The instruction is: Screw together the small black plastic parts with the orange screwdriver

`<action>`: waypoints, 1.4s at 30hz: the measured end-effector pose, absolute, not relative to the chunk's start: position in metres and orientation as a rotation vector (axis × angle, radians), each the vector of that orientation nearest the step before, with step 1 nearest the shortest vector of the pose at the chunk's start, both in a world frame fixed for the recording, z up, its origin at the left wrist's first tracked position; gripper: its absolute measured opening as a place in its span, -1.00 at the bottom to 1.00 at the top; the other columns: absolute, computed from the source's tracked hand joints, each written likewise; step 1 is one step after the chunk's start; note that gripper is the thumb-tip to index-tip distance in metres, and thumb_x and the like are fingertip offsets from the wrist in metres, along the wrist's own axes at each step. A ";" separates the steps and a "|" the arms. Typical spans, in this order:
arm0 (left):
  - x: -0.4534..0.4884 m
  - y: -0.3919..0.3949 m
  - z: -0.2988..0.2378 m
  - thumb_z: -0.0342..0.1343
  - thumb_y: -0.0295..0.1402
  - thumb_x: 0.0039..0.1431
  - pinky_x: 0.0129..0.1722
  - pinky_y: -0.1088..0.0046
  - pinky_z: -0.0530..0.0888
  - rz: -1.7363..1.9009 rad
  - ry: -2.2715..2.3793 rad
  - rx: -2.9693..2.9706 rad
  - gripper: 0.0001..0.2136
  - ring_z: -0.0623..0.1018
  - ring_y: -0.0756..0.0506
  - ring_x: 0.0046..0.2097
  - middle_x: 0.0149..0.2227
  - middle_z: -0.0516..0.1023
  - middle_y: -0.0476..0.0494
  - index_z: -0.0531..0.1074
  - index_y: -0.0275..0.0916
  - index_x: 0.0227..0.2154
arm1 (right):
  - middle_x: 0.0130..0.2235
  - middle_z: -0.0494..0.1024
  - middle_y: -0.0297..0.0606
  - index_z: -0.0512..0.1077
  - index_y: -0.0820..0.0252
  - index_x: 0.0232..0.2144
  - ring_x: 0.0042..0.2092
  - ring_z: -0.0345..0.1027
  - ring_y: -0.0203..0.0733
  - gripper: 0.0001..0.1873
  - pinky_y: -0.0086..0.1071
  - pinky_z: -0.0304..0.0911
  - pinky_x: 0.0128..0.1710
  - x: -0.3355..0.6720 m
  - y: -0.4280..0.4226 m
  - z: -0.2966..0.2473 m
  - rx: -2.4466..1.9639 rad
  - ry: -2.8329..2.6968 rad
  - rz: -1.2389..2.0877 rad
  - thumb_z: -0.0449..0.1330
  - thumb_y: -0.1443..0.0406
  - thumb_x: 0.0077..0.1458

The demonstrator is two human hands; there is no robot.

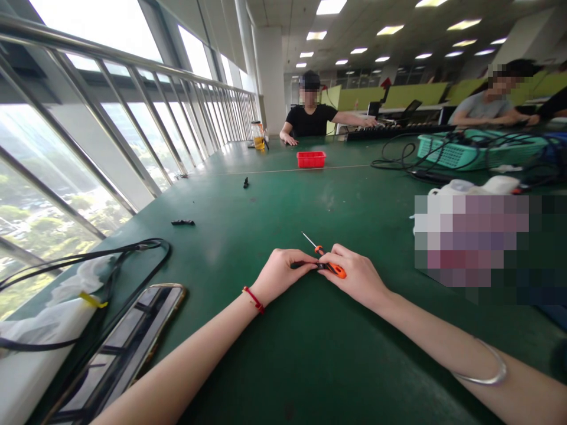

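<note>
My left hand (289,271) pinches a small black part (319,265) between thumb and fingers, over the middle of the green table (248,348). My right hand (354,273) meets it there, its fingers closed around a screwdriver with an orange and black handle (337,270). The screwdriver's thin metal shaft (309,239) points away to the upper left, clear of the small part. The right fingertips seem to touch the black part too; its exact kind is too small to make out.
Two small black pieces (183,222) lie farther left. A red tray (311,159) stands ahead, near a seated person (311,118). A teal basket (469,150) with cables sits far right. Near left are a phone (128,342) and black cables (163,254). A railing (133,77) borders the left.
</note>
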State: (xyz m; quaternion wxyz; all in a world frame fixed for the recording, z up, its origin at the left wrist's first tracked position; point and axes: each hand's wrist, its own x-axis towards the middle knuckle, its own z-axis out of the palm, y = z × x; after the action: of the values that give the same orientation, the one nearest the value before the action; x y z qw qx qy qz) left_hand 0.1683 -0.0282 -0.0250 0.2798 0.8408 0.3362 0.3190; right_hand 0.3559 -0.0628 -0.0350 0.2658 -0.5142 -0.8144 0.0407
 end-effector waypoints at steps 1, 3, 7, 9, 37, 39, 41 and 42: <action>0.168 -0.028 -0.025 0.07 -0.36 0.14 -0.21 0.50 0.47 0.858 0.874 2.314 -0.83 0.56 -0.03 -0.27 -0.29 0.60 -0.09 0.55 -0.23 -0.30 | -0.34 0.38 -0.35 0.43 0.09 -0.33 -0.40 0.31 -0.33 -0.89 -0.46 0.19 -0.42 0.356 -0.063 -0.035 -1.397 -2.193 0.127 0.14 0.23 0.07; 0.167 -0.027 -0.026 0.04 -0.34 0.17 -0.19 0.50 0.45 0.861 0.824 2.388 -0.81 0.55 -0.03 -0.25 -0.26 0.58 -0.10 0.54 -0.22 -0.27 | -0.33 0.39 -0.35 0.43 0.08 -0.32 -0.39 0.32 -0.32 -0.88 -0.46 0.17 -0.42 0.355 -0.063 -0.036 -1.425 -2.166 0.153 0.15 0.22 0.07; 0.167 -0.026 -0.026 0.09 -0.34 0.13 -0.22 0.51 0.45 0.854 0.844 2.345 -0.84 0.55 -0.03 -0.28 -0.30 0.58 -0.11 0.54 -0.24 -0.31 | -0.34 0.37 -0.36 0.43 0.07 -0.31 -0.38 0.32 -0.31 -0.87 -0.46 0.15 -0.42 0.354 -0.063 -0.036 -1.459 -2.138 0.176 0.15 0.21 0.06; 0.167 -0.025 -0.025 0.12 -0.35 0.09 -0.24 0.51 0.46 0.842 0.870 2.281 -0.86 0.55 -0.03 -0.30 -0.33 0.58 -0.10 0.55 -0.26 -0.36 | -0.35 0.36 -0.37 0.43 0.07 -0.32 -0.39 0.31 -0.32 -0.88 -0.47 0.14 -0.42 0.354 -0.063 -0.036 -1.450 -2.148 0.181 0.14 0.22 0.07; 0.168 -0.030 -0.027 0.03 -0.45 0.06 -0.23 0.44 0.45 0.880 0.943 2.720 -0.87 0.48 -0.05 -0.25 -0.31 0.52 -0.08 0.47 -0.23 -0.36 | -0.34 0.37 -0.38 0.42 0.06 -0.33 -0.35 0.33 -0.30 -0.89 -0.45 0.17 -0.38 0.355 -0.061 -0.037 -1.462 -2.103 0.232 0.16 0.24 0.04; 0.168 -0.030 -0.027 0.04 -0.46 0.05 -0.23 0.44 0.45 0.862 0.947 2.697 -0.86 0.48 -0.05 -0.24 -0.30 0.52 -0.07 0.47 -0.22 -0.34 | -0.34 0.37 -0.39 0.42 0.06 -0.32 -0.35 0.33 -0.30 -0.89 -0.45 0.17 -0.38 0.355 -0.061 -0.037 -1.459 -2.105 0.246 0.15 0.24 0.05; 0.168 -0.030 -0.027 0.04 -0.45 0.05 -0.22 0.45 0.45 0.847 0.943 2.688 -0.85 0.48 -0.05 -0.23 -0.29 0.52 -0.07 0.48 -0.21 -0.33 | -0.33 0.38 -0.39 0.42 0.06 -0.32 -0.36 0.33 -0.31 -0.89 -0.45 0.17 -0.39 0.355 -0.061 -0.036 -1.459 -2.105 0.258 0.14 0.25 0.05; 0.168 -0.030 -0.027 0.03 -0.45 0.06 -0.22 0.45 0.45 0.846 0.940 2.685 -0.84 0.48 -0.05 -0.23 -0.29 0.52 -0.07 0.48 -0.21 -0.32 | -0.33 0.38 -0.39 0.43 0.06 -0.32 -0.36 0.33 -0.31 -0.89 -0.45 0.17 -0.39 0.355 -0.061 -0.036 -1.460 -2.107 0.260 0.14 0.24 0.05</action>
State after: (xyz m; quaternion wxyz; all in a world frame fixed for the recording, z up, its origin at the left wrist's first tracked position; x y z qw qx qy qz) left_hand 0.1677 -0.0295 -0.0270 0.0869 0.9013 0.3155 0.2840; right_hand 0.3551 -0.0606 -0.0361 0.2788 -0.5442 -0.7853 0.0969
